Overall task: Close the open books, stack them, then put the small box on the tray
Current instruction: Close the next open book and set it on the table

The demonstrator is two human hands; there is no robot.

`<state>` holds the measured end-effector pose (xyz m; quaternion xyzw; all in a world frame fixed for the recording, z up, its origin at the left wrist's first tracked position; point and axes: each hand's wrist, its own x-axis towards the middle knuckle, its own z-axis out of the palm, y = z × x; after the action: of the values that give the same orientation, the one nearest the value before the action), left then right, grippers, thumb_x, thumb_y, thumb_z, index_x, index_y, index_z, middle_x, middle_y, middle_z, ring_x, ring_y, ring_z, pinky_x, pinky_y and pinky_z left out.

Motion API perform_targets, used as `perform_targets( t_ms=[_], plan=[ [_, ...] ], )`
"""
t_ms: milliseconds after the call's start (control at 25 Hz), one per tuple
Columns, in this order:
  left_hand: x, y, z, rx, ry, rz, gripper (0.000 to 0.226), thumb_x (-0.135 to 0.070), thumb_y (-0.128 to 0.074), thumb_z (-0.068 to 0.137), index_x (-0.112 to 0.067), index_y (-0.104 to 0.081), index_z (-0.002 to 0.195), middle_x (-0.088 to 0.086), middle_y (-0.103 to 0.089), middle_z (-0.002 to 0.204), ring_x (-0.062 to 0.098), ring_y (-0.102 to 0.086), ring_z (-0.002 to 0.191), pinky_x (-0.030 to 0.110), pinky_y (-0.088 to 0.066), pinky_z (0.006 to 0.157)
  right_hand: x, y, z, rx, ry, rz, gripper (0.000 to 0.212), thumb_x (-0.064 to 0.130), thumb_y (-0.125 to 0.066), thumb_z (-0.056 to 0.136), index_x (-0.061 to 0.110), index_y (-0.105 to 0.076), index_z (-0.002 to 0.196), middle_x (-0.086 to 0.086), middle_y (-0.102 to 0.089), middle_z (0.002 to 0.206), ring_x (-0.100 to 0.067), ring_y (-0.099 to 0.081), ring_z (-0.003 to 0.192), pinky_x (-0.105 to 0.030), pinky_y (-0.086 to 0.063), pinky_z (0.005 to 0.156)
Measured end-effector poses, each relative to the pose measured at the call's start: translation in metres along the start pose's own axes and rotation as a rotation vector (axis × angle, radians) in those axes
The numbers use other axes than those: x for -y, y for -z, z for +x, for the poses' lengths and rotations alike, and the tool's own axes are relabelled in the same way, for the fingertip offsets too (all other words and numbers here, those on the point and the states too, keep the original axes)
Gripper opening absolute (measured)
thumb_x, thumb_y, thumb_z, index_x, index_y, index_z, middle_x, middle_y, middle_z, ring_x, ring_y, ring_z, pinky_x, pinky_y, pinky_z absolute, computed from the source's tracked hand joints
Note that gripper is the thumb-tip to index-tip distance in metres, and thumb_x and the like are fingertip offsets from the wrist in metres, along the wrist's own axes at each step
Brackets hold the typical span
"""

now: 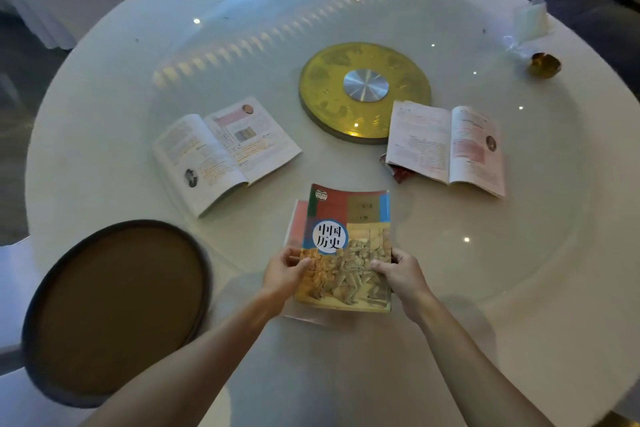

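Observation:
A closed history book [349,236] with a colourful cover is held just above the table in front of me. My left hand [284,274] grips its lower left edge and my right hand [398,274] grips its lower right edge. Its reflection shows in the glass below. An open book [225,149] lies flat at the left. A second open book [446,146] lies at the right, resting on a small red box [398,172] that pokes out from under its left corner. The round brown tray [114,312] sits at the near left.
A gold turntable hub [363,91] with a silver centre sits in the middle of the round glass-topped table [519,271]. A small gold bowl [543,63] and a clear plastic packet [530,20] stand at the far right edge.

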<state>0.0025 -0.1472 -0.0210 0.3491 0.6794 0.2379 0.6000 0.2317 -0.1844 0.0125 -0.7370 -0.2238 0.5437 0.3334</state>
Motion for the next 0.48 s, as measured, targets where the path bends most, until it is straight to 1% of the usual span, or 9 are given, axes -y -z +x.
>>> perform_targets(
  t_ms=[40,120,160,200,240,320,400,480],
  plan=[
    [0.007,0.008,0.003,-0.016,0.004,0.038,0.01,-0.016,-0.07,0.092,-0.009,-0.069,0.099,0.013,-0.074,0.095,0.023,-0.073,0.083,0.031,-0.06,0.062,-0.008,-0.011,0.001,-0.012,-0.014,-0.014,0.015,-0.003,-0.067,0.092,0.002,-0.072,0.105,-0.021,-0.078,0.104,-0.026,-0.075,0.077,-0.039,-0.065,0.062],
    [0.022,0.021,0.009,-0.019,0.011,0.087,0.011,-0.018,-0.071,0.09,-0.011,-0.071,0.099,0.014,-0.075,0.096,0.024,-0.073,0.084,0.035,-0.062,0.066,-0.025,-0.029,0.005,-0.035,-0.046,-0.061,0.011,0.0,-0.067,0.092,0.006,-0.072,0.099,-0.016,-0.079,0.096,-0.028,-0.076,0.077,-0.053,-0.066,0.071],
    [0.028,0.027,0.012,-0.015,0.007,0.116,0.011,-0.019,-0.072,0.089,-0.014,-0.072,0.099,0.012,-0.076,0.095,0.022,-0.074,0.082,0.036,-0.063,0.068,-0.033,-0.037,0.006,-0.048,-0.057,-0.093,0.009,0.003,-0.067,0.092,0.007,-0.071,0.098,-0.013,-0.077,0.09,-0.029,-0.074,0.076,-0.059,-0.064,0.073],
    [0.031,0.031,0.013,-0.01,0.006,0.16,0.011,-0.022,-0.072,0.088,-0.017,-0.074,0.098,0.007,-0.078,0.091,0.019,-0.075,0.079,0.037,-0.063,0.068,-0.039,-0.042,0.007,-0.063,-0.064,-0.13,0.008,0.005,-0.065,0.092,0.007,-0.069,0.098,-0.011,-0.075,0.087,-0.03,-0.072,0.076,-0.062,-0.063,0.074],
    [0.034,0.035,0.015,-0.007,0.006,0.215,0.012,-0.025,-0.072,0.087,-0.02,-0.076,0.098,0.002,-0.078,0.088,0.016,-0.075,0.076,0.038,-0.064,0.069,-0.044,-0.047,0.008,-0.085,-0.067,-0.164,0.009,0.007,-0.064,0.092,0.008,-0.067,0.1,-0.011,-0.073,0.089,-0.031,-0.072,0.078,-0.06,-0.063,0.074],
    [0.037,0.041,0.017,-0.024,-0.017,0.368,0.02,-0.032,-0.071,0.086,-0.021,-0.077,0.101,-0.005,-0.077,0.084,0.013,-0.074,0.076,0.036,-0.062,0.07,-0.048,-0.054,0.008,-0.13,-0.046,-0.275,0.009,0.008,-0.06,0.091,0.012,-0.063,0.099,-0.011,-0.073,0.094,-0.033,-0.073,0.086,-0.05,-0.063,0.075],
    [0.038,0.045,0.017,-0.069,-0.094,0.522,0.028,-0.034,-0.07,0.087,-0.02,-0.073,0.111,-0.005,-0.075,0.088,0.015,-0.07,0.081,0.031,-0.056,0.073,-0.051,-0.059,0.009,-0.155,-0.011,-0.429,0.006,0.009,-0.059,0.091,0.014,-0.061,0.095,-0.006,-0.071,0.089,-0.029,-0.069,0.085,-0.044,-0.057,0.074],
    [0.038,0.049,0.015,-0.091,-0.196,0.627,0.036,-0.032,-0.068,0.089,-0.02,-0.066,0.123,-0.001,-0.07,0.095,0.019,-0.067,0.088,0.033,-0.054,0.077,-0.052,-0.064,0.01,-0.175,0.001,-0.531,0.005,0.012,-0.058,0.092,0.013,-0.06,0.096,-0.004,-0.069,0.089,-0.026,-0.065,0.084,-0.041,-0.054,0.073]
  ],
)
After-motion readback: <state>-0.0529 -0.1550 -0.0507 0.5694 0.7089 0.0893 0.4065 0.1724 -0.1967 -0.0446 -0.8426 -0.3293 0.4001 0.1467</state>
